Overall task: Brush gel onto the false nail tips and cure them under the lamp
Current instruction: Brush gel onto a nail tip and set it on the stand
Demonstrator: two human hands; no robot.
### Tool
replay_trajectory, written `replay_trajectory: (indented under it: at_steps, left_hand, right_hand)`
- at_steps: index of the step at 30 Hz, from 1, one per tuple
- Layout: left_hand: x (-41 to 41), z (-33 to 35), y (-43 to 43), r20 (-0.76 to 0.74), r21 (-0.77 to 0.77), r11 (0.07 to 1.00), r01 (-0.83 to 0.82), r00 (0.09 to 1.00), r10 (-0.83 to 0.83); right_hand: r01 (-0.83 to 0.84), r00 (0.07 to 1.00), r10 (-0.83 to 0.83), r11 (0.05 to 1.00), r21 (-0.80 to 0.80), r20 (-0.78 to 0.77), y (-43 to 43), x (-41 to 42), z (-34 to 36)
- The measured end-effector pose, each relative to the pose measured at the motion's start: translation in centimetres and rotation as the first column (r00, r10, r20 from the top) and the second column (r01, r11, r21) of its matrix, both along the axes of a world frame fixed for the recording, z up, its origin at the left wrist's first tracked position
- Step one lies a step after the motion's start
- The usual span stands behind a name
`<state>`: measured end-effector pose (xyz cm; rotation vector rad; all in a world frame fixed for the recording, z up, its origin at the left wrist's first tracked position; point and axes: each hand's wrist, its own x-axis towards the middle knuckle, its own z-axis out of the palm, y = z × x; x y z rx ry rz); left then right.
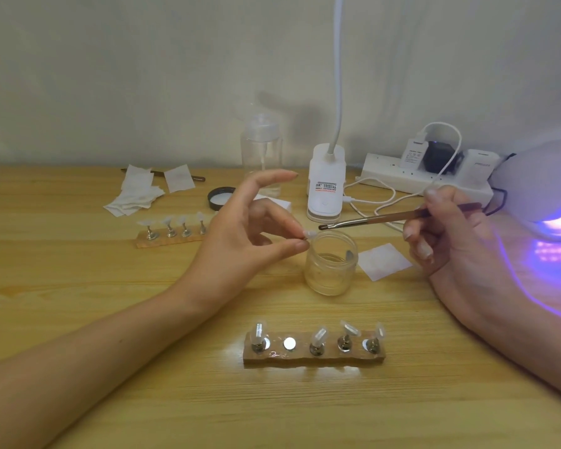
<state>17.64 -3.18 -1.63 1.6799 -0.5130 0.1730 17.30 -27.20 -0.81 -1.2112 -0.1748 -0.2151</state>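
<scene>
Round clear jar [331, 270] stood on wood-grain counter [78, 270]. Left hand [250, 228] grip pinched a small translucent nail tip [310, 234] above it; right hand [447, 234] grip held slim brown brush [370, 219].

Plain off-white wall [143, 76] behind. Pale wood-grain table [78, 273] fills foreground. White clip lamp [326, 186] and power strip [402, 178] at back edge. Violet glow [551, 254] on table, right.

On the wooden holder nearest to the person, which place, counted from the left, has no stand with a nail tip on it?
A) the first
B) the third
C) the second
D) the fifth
C: the second place on the near wooden holder shows only a bare metal disc, while the other four hold stands. The left hand pinches a nail tip and the right hand holds the brush.
</scene>
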Motion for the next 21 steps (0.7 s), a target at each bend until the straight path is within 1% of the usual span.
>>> replay_trajectory:
  at_steps: [11, 15, 18, 21]
  left_hand:
    - [-0.26, 0.06, 0.00, -0.011, 0.027, 1.000, -0.011, 1.000, 0.012]
    - [-0.18, -0.12, 0.07, -0.012, 0.033, 0.999, -0.015, 1.000, 0.015]
    - [-0.18, -0.14, 0.02, -0.007, 0.041, 0.999, -0.015, 1.000, 0.016]
    - [-0.19, -0.17, 0.03, -0.005, 0.044, 0.999, -0.017, 1.000, 0.017]
  right_hand:
    - [-0.115, 0.992, 0.119, 0.989, -0.089, 0.043, 0.02, -0.03, -0.16]
    - [-0.060, 0.998, 0.061, 0.992, -0.108, 0.006, 0.13, -0.08, -0.07]
    - [-0.011, 1.000, 0.012, 0.998, -0.070, 0.001, -0.11, -0.04, -0.06]
    - [-0.057, 0.997, 0.061, 0.995, -0.077, 0.053, -0.15, -0.04, -0.13]
